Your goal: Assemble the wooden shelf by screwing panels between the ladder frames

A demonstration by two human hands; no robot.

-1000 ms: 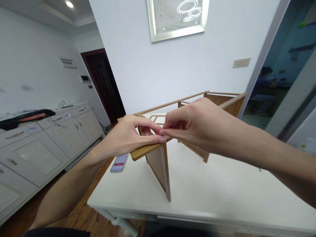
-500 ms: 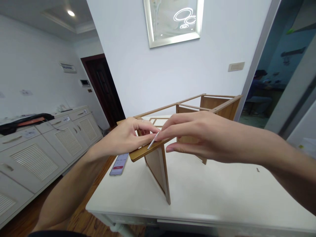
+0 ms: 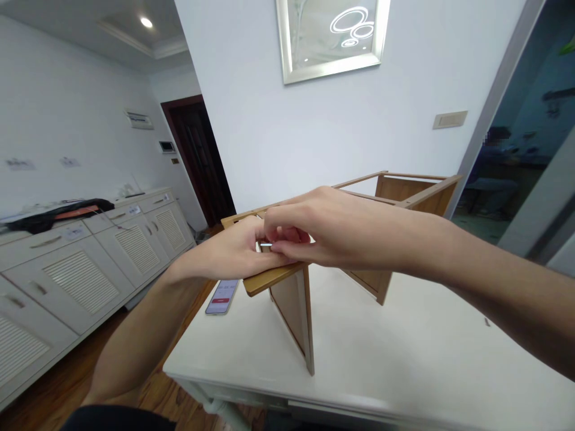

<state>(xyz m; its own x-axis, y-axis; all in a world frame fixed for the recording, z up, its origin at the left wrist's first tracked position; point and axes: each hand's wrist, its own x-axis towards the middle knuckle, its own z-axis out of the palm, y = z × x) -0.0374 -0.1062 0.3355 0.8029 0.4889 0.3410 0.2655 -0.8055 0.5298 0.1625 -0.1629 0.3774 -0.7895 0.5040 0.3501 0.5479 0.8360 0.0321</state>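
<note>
A light-brown wooden frame (image 3: 272, 279) with panelled sides stands on a white table (image 3: 404, 359). My left hand (image 3: 231, 248) rests at its near left corner, thumb along the top board and fingers curled over it. Just above that board, my right hand (image 3: 332, 224) pinches a thin silver metal rod (image 3: 266, 245); only a short piece shows between the two hands. Both hands touch or overlap here, and the rod's ends are hidden by fingers.
A phone (image 3: 223, 297) with a lit screen lies left of the frame. One small screw-like piece (image 3: 487, 322) is on the table at right. White cabinets (image 3: 90, 263) line the left wall. A person (image 3: 489, 161) sits beyond the doorway.
My right hand has moved left and closed in against my left hand, covering most of the rod. The rod now lies nearly level instead of slanted. The view has shifted slightly.
</note>
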